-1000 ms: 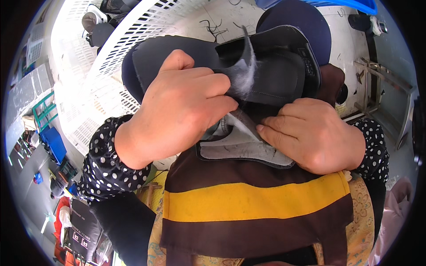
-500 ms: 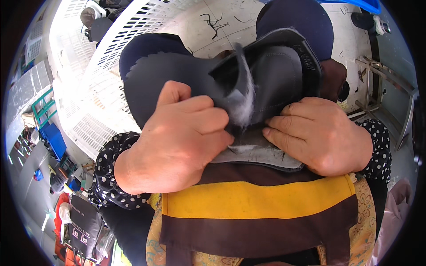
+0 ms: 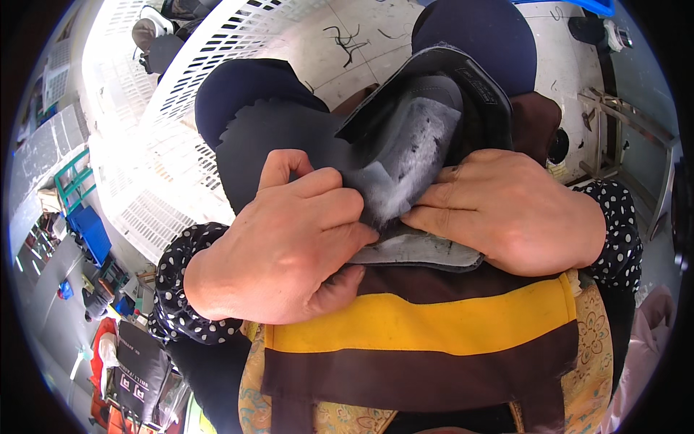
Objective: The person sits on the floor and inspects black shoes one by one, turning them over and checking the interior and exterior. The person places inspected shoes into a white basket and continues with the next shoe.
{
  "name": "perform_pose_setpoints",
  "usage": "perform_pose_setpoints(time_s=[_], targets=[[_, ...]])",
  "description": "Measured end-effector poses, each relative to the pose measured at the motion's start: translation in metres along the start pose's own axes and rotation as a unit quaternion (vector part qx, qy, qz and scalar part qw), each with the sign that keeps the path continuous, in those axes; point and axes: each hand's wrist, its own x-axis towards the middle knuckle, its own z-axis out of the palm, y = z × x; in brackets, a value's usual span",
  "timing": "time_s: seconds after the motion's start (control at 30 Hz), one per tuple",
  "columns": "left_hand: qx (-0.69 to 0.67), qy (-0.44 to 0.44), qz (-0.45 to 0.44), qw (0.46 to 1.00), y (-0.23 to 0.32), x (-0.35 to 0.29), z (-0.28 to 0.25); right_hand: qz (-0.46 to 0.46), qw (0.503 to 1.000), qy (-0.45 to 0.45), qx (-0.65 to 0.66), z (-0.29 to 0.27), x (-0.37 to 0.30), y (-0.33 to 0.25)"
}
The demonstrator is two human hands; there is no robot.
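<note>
Curls left hand [image 3: 285,235] half-closed against a black leather-like piece [image 3: 307,134] with fuzzy grey lining [image 3: 416,152], lying partly over yellow-banded brown cloth [image 3: 434,325]; rests right hand [image 3: 513,213], fingers extended, on it — cannot tell either hold. Seemingly straightening the lining's edge — next calls for even pressure.

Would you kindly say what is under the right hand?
Around the right hand, a black workpiece and pale grey strip show; whatever lies directly beneath the hand is covered.

A workpiece [image 3: 416,145] lies between left hand [image 3: 278,242] and right hand [image 3: 510,210], knees [image 3: 477,43] just beyond. A basket [image 3: 168,98] stands left, a metal frame [image 3: 629,120] right.
</note>
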Motion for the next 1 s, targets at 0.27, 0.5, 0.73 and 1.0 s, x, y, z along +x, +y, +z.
perform_pose_setpoints(time_s=[0.27, 0.5, 0.73, 1.0], targets=[[0.139, 0.035, 0.002, 0.99, 0.002, 0.001, 0.014, -0.003, 0.999, -0.027, 0.039, 0.005, -0.006, 0.003], [0.278, 0.166, 0.07, 0.944, 0.016, 0.025, -0.014, 0.015, 0.997, 0.073, -0.024, -0.031, 0.003, -0.002], [0.448, 0.302, 0.167, 0.825, 0.004, 0.114, -0.089, 0.046, 0.921, 0.27, -0.277, -0.11, -0.027, 0.018], [0.411, 0.318, 0.237, 0.821, -0.079, 0.209, 0.014, 0.158, 0.87, 0.296, -0.36, -0.03, -0.085, 0.098]])
